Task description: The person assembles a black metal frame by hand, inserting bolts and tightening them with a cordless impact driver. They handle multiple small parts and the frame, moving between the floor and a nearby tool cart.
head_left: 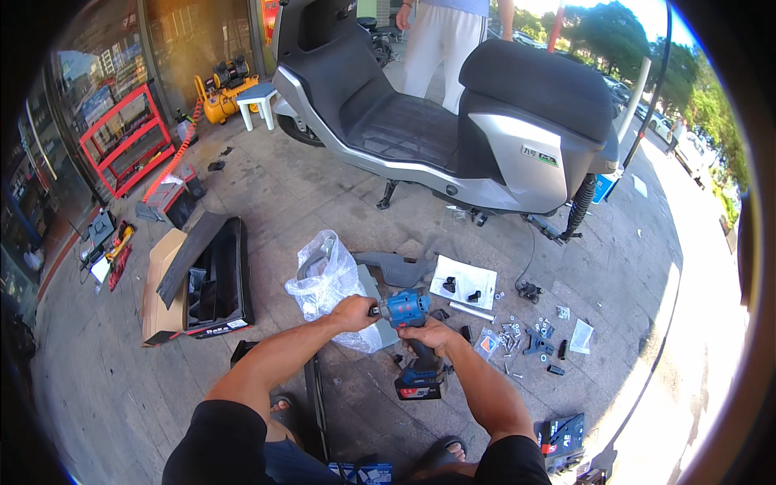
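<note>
**Blue cordless drill held in both hands over the paving**

A blue and black cordless power drill (411, 339) is held just in front of the person's knees, above the grey paving slabs (307, 194). The right hand (430, 333) is wrapped around the drill's grip, fingers curled closed on it, with the battery block hanging below toward the person. The left hand (353, 313) is closed over the drill's nose, fingers pressed together around the chuck end; what is pinched there, if anything, cannot be told. The drill's body is seen to run left to right, nose toward the left hand, so the working end lies directly within the left fingers while the handle drops away under the right palm. Both hands are touching the tool; the left is the nearer to its tip.

Just left of the drill, a crumpled clear plastic bag (326, 284) lies on the slabs. Right of the drill, loose screws and small black fittings (525, 335) are scattered, and a white paper sheet (464, 282) lies just beyond it. Further left of the drill an open cardboard box with a black tray (202, 279) is set. Well beyond the drill a silver and black electric scooter (453, 121) is parked, with a person in pale trousers (440, 40) standing behind it.
</note>
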Demonstrator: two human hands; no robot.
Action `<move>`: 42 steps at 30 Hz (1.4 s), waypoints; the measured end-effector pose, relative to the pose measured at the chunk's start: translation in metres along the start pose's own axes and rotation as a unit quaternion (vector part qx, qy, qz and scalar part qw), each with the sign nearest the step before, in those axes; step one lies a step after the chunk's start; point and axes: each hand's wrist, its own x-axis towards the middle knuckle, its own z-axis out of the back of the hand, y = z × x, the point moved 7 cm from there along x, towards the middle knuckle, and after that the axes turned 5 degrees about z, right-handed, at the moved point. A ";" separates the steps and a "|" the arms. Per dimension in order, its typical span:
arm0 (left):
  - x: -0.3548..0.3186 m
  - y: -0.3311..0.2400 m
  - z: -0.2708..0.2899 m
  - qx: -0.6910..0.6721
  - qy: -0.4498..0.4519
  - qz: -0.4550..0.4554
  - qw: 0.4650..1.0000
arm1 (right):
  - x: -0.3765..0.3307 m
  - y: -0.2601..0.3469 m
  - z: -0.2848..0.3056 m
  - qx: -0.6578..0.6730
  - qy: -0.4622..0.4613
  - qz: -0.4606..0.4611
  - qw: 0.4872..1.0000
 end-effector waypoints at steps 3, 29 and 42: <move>-0.007 -0.010 -0.024 -0.009 0.031 -0.013 0.999 | -0.018 -0.015 0.004 0.010 0.008 0.032 0.999; -0.007 -0.026 -0.011 0.049 -0.065 -0.023 0.996 | -0.013 -0.039 0.012 -0.006 -0.048 0.030 0.998; -0.007 -0.021 -0.015 0.005 -0.031 -0.028 0.999 | -0.025 -0.019 -0.001 -0.001 -0.058 0.093 0.994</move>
